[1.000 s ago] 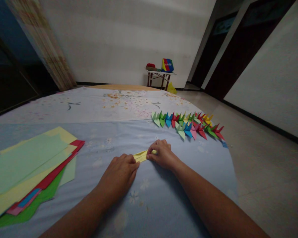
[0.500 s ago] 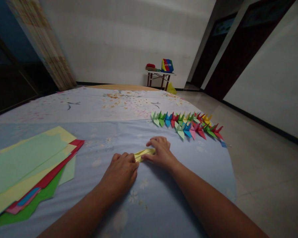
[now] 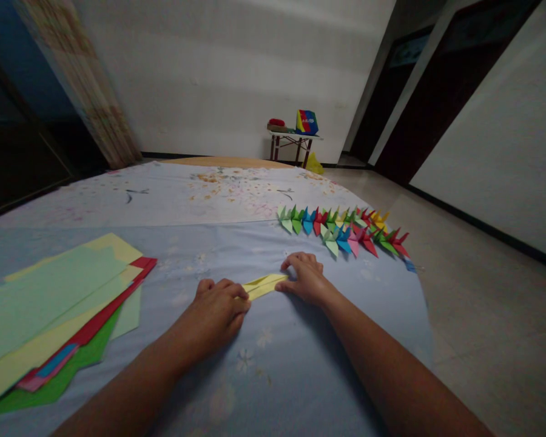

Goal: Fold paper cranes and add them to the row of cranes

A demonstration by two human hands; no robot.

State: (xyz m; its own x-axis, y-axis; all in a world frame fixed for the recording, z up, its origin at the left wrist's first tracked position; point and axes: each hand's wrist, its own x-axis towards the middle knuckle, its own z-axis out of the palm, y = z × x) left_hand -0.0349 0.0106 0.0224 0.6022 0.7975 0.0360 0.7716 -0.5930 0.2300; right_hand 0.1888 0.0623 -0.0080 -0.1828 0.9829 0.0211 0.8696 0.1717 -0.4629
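Observation:
A narrow piece of folded yellow paper point(image 3: 264, 285) lies slanted on the cloth between my two hands, with a crease along its length. My left hand point(image 3: 221, 306) grips its left end, fingers curled together over the paper and hiding that end. At the other end, my right hand point(image 3: 304, 278) pinches the tip between thumb and fingers. Behind and to the right stand rows of folded paper cranes point(image 3: 352, 233) in green, blue, red, pink and yellow.
A stack of coloured paper sheets point(image 3: 64, 297) lies at the left. A blue flowered tablecloth point(image 3: 327, 376) covers the near part of the round table. By the far wall, a small table point(image 3: 295, 135) bears a colourful bag point(image 3: 306, 122); a yellow plastic bag point(image 3: 314, 164) is beside it.
My hands have moved apart, the left one leftward and the right one rightward. More of the folded yellow paper shows between them.

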